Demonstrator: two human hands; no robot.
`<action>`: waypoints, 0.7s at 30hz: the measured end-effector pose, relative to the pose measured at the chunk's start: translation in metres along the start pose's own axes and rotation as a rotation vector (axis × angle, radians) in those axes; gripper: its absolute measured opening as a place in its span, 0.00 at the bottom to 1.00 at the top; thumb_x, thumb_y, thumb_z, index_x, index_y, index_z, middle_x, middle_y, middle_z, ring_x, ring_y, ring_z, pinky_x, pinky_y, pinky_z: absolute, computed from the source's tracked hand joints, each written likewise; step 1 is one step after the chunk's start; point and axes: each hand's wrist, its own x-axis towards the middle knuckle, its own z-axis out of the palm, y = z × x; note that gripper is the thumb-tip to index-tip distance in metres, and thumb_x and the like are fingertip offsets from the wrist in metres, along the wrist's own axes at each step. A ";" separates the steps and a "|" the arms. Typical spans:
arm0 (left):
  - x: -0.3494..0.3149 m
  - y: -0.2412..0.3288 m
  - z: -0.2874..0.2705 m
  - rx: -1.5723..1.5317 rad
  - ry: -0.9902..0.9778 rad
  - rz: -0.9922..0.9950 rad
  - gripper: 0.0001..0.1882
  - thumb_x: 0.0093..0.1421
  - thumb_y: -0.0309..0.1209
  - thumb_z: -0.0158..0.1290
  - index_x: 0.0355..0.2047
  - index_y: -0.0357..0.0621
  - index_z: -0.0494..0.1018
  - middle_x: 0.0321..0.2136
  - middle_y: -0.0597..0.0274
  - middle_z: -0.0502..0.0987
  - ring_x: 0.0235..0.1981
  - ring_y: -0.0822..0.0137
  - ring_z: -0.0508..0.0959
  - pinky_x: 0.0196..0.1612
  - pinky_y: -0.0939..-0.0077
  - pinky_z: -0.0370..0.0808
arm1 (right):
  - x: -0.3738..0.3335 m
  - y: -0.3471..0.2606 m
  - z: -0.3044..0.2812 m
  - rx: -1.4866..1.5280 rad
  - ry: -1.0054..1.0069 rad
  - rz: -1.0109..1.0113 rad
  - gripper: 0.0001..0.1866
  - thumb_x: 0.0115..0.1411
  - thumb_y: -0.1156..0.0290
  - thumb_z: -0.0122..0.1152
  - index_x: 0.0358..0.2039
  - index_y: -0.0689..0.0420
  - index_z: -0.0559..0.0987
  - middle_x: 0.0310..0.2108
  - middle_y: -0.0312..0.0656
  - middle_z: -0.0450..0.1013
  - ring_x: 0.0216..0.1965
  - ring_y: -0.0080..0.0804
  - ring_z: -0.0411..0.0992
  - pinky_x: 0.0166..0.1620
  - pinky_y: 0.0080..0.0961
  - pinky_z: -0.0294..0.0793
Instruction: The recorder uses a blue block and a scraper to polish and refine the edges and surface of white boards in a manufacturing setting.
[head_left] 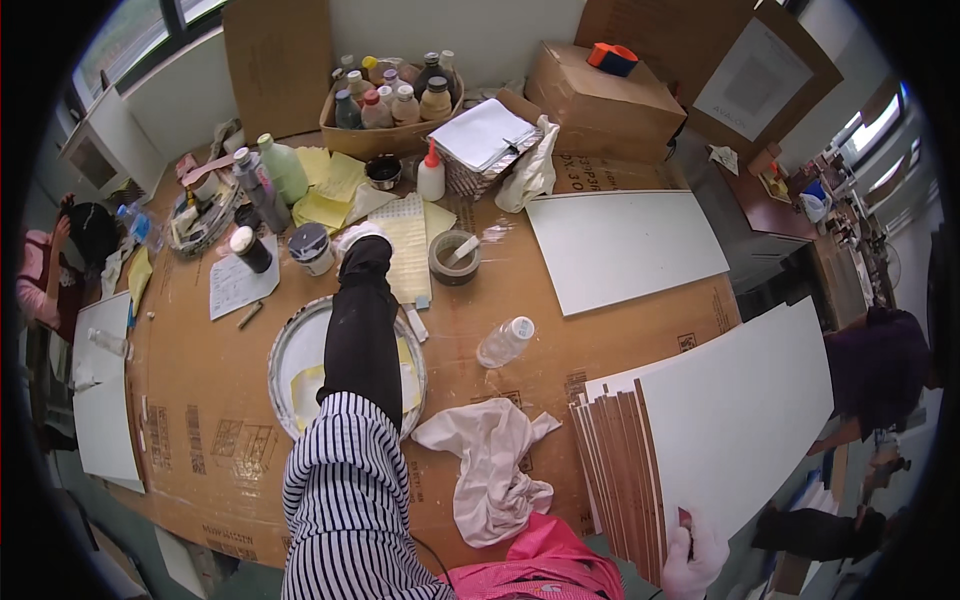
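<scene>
My left arm, in a striped sleeve with a black cuff, stretches across the table. My left hand [364, 236], in a white glove, is at the yellow lined sheets [408, 250], beside a small dark-lidded tub [312, 250]; its fingers are hidden from me. Under that forearm lies a round white tray [283, 375] with yellow paper in it. At the lower right, my white-gloved right hand [697, 553] is closed beside the stack of brown wooden strips [625, 470] and the large white boards [740, 410]. A reddish-brown bit shows by its fingers, too small to name.
A clear bottle [505, 342] and a pale pink cloth [495, 465] lie mid-table. A grey bowl [454, 258], a red-tipped glue bottle [431, 175] and a box of bottles [395, 100] are farther back. Another white board [628, 250] lies right. Other people are at both sides.
</scene>
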 end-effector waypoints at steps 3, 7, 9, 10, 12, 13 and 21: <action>0.013 0.002 0.007 0.083 -0.018 -0.024 0.35 0.49 0.46 0.67 0.56 0.47 0.77 0.57 0.52 0.78 0.59 0.53 0.77 0.60 0.54 0.74 | 0.008 0.000 0.000 -0.009 -0.072 0.044 0.15 0.64 0.78 0.58 0.52 0.61 0.80 0.43 0.52 0.80 0.41 0.50 0.80 0.45 0.39 0.80; -0.001 0.004 0.001 0.080 -0.061 -0.052 0.43 0.45 0.51 0.71 0.61 0.48 0.73 0.63 0.54 0.72 0.64 0.54 0.72 0.63 0.55 0.71 | 0.016 -0.002 0.000 0.007 -0.108 0.042 0.15 0.65 0.78 0.57 0.52 0.64 0.79 0.43 0.53 0.80 0.41 0.50 0.80 0.45 0.40 0.80; -0.006 0.003 -0.005 0.088 -0.137 -0.075 0.51 0.40 0.54 0.73 0.65 0.53 0.69 0.65 0.54 0.70 0.66 0.54 0.69 0.65 0.54 0.69 | 0.017 -0.003 0.000 -0.021 -0.091 -0.011 0.16 0.65 0.77 0.57 0.52 0.66 0.79 0.42 0.53 0.80 0.39 0.50 0.80 0.43 0.40 0.80; -0.006 0.001 -0.008 0.088 -0.155 -0.037 0.49 0.40 0.54 0.73 0.63 0.52 0.71 0.64 0.54 0.71 0.64 0.54 0.71 0.64 0.55 0.70 | 0.016 -0.003 -0.001 0.005 -0.114 0.020 0.16 0.65 0.78 0.57 0.53 0.66 0.79 0.41 0.53 0.80 0.39 0.50 0.80 0.43 0.40 0.80; -0.003 -0.004 -0.013 0.098 -0.179 0.037 0.46 0.40 0.53 0.74 0.60 0.51 0.74 0.61 0.54 0.74 0.61 0.55 0.75 0.61 0.56 0.73 | 0.015 -0.002 -0.002 0.056 -0.148 0.083 0.16 0.64 0.78 0.57 0.53 0.65 0.79 0.41 0.53 0.80 0.39 0.50 0.80 0.42 0.40 0.80; -0.001 -0.004 -0.014 0.100 -0.170 0.075 0.45 0.42 0.51 0.73 0.60 0.51 0.74 0.58 0.51 0.77 0.58 0.55 0.77 0.58 0.57 0.74 | 0.014 -0.001 -0.002 0.050 -0.140 0.073 0.16 0.64 0.78 0.57 0.53 0.65 0.79 0.41 0.53 0.80 0.39 0.50 0.80 0.42 0.40 0.80; -0.033 0.021 -0.056 0.086 -0.045 0.125 0.20 0.58 0.35 0.54 0.50 0.49 0.81 0.52 0.52 0.81 0.54 0.47 0.80 0.53 0.51 0.78 | 0.010 0.001 0.002 0.053 -0.060 0.034 0.16 0.66 0.74 0.58 0.52 0.65 0.80 0.42 0.53 0.81 0.43 0.48 0.80 0.46 0.37 0.79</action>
